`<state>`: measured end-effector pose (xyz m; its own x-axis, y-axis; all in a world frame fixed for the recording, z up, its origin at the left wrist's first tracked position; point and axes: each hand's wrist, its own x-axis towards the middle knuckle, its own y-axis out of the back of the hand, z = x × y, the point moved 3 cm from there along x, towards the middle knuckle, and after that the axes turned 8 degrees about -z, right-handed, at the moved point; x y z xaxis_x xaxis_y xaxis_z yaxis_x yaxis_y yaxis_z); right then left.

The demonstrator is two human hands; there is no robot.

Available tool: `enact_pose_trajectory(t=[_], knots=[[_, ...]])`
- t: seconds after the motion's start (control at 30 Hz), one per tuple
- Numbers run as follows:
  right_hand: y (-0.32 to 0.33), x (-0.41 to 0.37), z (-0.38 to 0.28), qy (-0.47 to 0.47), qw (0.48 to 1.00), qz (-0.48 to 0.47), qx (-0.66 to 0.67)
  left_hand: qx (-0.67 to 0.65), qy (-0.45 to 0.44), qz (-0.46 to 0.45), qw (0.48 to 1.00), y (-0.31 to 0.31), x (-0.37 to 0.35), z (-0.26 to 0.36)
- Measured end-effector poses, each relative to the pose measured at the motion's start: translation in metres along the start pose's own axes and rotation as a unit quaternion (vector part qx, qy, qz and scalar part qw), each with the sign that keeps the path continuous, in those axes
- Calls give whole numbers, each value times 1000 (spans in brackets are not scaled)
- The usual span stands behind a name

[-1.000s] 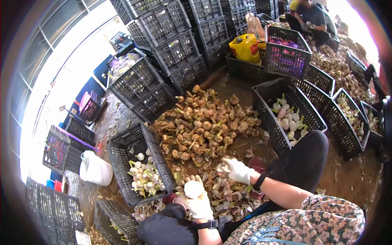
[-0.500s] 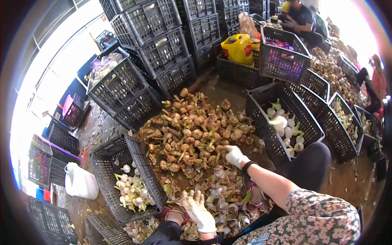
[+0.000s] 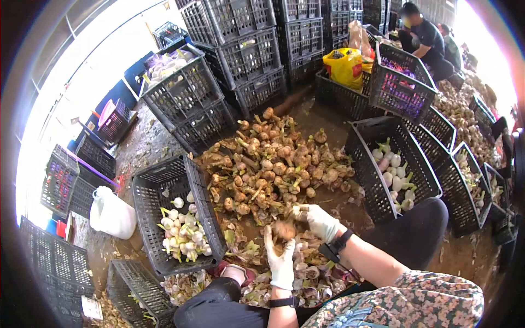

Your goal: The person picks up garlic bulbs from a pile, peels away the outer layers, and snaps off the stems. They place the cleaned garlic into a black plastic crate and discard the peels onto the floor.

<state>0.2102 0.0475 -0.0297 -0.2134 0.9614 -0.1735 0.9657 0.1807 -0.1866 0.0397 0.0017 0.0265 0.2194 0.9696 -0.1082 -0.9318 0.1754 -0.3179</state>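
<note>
My left hand (image 3: 281, 262), in a white glove, holds a brown, unpeeled garlic bulb (image 3: 284, 230) between thumb and fingers. Just right of it, my right hand (image 3: 321, 221), also gloved with soiled fingertips, is closed by the bulb's stem side; what its fingers pinch is too blurred to tell. A heap of brown garlic bulbs (image 3: 268, 164) lies on the floor beyond both hands. Loose peeled skins (image 3: 311, 273) are spread beneath them.
A black crate (image 3: 143, 218) with cleaned white bulbs stands left, another (image 3: 377, 186) right. Stacked crates (image 3: 251, 60) rise behind. A white jug (image 3: 112, 214) is at the left. One co-worker (image 3: 429, 41) sits at the upper right, with another person partly visible behind.
My left hand has closed around a bulb. My right hand has come back from the heap towards my left hand. The view has shifted, moving the crates rightward in the picture.
</note>
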Motion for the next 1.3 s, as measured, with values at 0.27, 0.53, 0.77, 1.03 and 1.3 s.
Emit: enact_pose_trajectory(t=[0.27, 0.53, 0.77, 1.03, 1.3], knots=[[-77, -65, -64, 48, 998, 20, -18, -78, -85, -53, 992, 30, -14, -32], [-78, -87, -68, 43, 997, -35, 52, -18, -113, -53, 992, 26, -42, 6], [-59, -93, -73, 274, 944, -77, -165, -164, -119, -100, 974, 15, -63, 41], [-81, -122, -94, 146, 987, -8, -59, 20, -149, -77, 986, 19, -62, 46], [-85, -122, -107, 74, 981, -57, -171, -20, -111, -77, 991, 17, -65, 37]])
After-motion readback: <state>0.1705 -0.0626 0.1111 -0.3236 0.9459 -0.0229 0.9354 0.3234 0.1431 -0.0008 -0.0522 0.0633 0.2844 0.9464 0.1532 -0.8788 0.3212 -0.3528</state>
